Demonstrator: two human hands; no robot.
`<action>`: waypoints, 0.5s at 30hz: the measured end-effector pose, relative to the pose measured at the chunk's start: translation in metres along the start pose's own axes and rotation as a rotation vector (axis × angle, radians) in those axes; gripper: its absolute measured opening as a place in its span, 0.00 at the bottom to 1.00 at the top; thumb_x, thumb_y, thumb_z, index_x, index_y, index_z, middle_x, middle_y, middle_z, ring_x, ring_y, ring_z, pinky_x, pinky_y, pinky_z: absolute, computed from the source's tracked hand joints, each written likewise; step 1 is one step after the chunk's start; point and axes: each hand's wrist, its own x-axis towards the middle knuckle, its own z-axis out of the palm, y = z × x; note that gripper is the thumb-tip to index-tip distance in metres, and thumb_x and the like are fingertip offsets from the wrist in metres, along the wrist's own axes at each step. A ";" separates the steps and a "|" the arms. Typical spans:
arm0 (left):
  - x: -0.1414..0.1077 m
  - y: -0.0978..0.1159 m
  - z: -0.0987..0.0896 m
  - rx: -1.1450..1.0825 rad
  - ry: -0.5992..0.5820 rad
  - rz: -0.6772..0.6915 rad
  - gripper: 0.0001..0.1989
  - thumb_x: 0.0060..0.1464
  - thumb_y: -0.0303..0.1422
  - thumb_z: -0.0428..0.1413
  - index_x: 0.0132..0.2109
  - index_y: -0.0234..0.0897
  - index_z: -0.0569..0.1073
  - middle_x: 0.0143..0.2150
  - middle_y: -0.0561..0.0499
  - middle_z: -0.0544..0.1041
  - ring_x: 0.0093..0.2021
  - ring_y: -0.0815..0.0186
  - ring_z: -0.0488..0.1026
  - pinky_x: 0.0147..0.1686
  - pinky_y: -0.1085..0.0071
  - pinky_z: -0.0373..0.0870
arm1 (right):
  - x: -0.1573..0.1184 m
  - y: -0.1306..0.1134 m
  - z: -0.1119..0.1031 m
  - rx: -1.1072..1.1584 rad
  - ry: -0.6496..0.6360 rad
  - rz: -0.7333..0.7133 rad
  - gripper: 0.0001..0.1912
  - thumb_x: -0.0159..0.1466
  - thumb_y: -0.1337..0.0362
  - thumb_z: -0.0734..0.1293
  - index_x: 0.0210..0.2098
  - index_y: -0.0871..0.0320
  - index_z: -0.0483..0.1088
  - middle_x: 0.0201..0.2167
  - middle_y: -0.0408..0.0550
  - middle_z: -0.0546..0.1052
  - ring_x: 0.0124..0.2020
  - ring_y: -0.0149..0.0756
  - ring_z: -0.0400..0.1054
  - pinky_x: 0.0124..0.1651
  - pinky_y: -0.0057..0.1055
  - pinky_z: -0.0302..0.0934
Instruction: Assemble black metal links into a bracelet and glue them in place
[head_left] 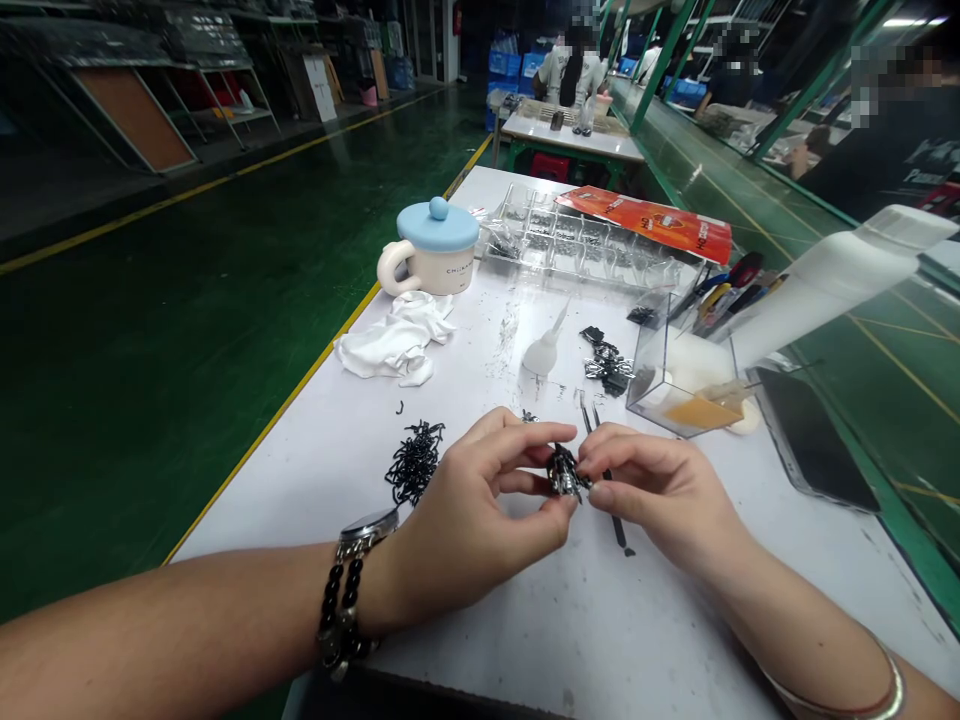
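Observation:
Between my two hands, above the white table, is a small shiny black part with silvery highlights. My left hand grips it between thumb and fingers from the left. From the other side, my right hand pinches its right edge with thumb and forefinger. Under and behind the right fingers lie dark tweezers, partly covered. Beside my left hand is a pile of small curved black pieces. Beyond my hands sits a cluster of similar shiny black parts.
A white dropper bottle, a crumpled white cloth and a blue-lidded mug stand beyond. Farther back is a clear compartment tray. At right are a clear pen box, a white bottle and a phone. People sit farther off.

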 end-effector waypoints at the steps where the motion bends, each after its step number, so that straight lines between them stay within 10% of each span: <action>1: 0.000 0.000 0.000 -0.008 0.005 -0.021 0.20 0.48 0.25 0.59 0.50 0.35 0.69 0.40 0.50 0.66 0.43 0.66 0.71 0.43 0.73 0.76 | 0.000 0.000 -0.001 0.014 0.000 0.002 0.05 0.54 0.65 0.72 0.31 0.50 0.76 0.30 0.44 0.73 0.33 0.33 0.68 0.35 0.30 0.66; 15: 0.000 0.000 0.002 -0.108 -0.019 -0.088 0.14 0.48 0.25 0.60 0.43 0.35 0.67 0.40 0.52 0.71 0.43 0.68 0.74 0.41 0.78 0.74 | 0.000 -0.001 0.004 -0.005 0.043 0.008 0.04 0.56 0.64 0.71 0.32 0.52 0.76 0.29 0.45 0.73 0.33 0.33 0.68 0.37 0.31 0.64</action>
